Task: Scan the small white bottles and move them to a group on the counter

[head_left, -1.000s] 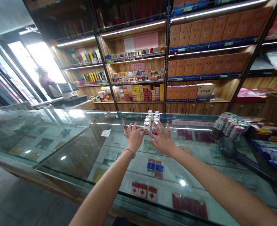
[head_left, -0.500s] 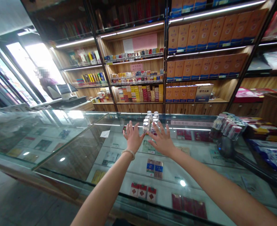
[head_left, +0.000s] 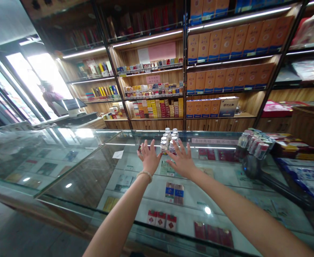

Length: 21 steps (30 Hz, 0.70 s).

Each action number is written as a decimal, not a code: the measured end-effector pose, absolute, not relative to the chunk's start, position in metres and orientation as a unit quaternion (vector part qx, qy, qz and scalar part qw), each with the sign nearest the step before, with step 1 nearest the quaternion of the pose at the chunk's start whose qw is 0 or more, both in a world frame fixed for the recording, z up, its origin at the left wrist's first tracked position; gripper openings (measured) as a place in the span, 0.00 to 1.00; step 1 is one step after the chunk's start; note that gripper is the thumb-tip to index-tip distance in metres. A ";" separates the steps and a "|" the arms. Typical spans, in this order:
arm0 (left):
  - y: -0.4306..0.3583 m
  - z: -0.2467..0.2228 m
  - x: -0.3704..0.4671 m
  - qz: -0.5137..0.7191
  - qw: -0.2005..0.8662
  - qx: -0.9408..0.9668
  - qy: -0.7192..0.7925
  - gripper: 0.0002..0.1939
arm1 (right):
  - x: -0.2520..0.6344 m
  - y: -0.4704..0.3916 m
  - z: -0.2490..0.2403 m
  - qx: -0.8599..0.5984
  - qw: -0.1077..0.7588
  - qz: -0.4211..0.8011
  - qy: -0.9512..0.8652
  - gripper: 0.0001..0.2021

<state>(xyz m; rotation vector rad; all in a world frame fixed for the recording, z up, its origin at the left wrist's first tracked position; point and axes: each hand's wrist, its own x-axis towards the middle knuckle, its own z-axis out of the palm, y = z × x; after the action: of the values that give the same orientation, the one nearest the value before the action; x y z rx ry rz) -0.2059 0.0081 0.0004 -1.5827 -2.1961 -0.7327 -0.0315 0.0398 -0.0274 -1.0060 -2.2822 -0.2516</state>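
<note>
Several small clear bottles with pale lids point(head_left: 163, 143) stand upright in two rows on the glass counter point(head_left: 146, 194). My left hand point(head_left: 149, 157), with a beaded bracelet point(head_left: 145, 175) on its wrist, is at the near left of the bottles, fingers spread. On the near right side, my right hand point(head_left: 182, 159) is held with its fingers apart too. Both hands hover over the glass close to the nearest bottles; whether any fingertip touches one I cannot tell. A small dark item point(head_left: 140, 147) lies partly hidden behind my left fingers.
At the right stand more bottles point(head_left: 255, 144) beside a black handheld scanner point(head_left: 250, 166). A white paper slip point(head_left: 118, 154) lies to the left. Cigarette packs point(head_left: 160, 220) show under the glass. A person point(head_left: 50, 96) is by a monitor point(head_left: 73, 105) at the far left.
The view has shifted slightly. Both hands keep nearly the same spread pose beside the bottles, and the bottles stand in the same arrangement.
</note>
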 end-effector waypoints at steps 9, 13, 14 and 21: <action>0.015 -0.005 -0.210 -0.253 0.176 -0.549 -0.777 0.37 | -0.032 0.043 -0.030 -0.386 0.294 -0.122 -0.866 0.26; 0.012 -0.006 -0.210 -0.248 0.185 -0.552 -0.774 0.40 | -0.032 0.042 -0.030 -0.379 0.304 -0.133 -0.864 0.27; 0.011 -0.005 -0.209 -0.243 0.194 -0.554 -0.772 0.41 | -0.033 0.043 -0.031 -0.378 0.305 -0.135 -0.864 0.28; 0.002 0.011 -0.206 -0.190 0.256 -0.588 -0.743 0.40 | -0.024 0.044 -0.021 -0.392 0.319 -0.165 -0.847 0.32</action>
<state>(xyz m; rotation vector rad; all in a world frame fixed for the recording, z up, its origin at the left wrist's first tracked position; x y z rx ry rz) -0.2062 0.0022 0.0107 -1.5947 -2.0176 -0.5168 -0.0236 0.0442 -0.0210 -1.0310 -2.2259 -0.4342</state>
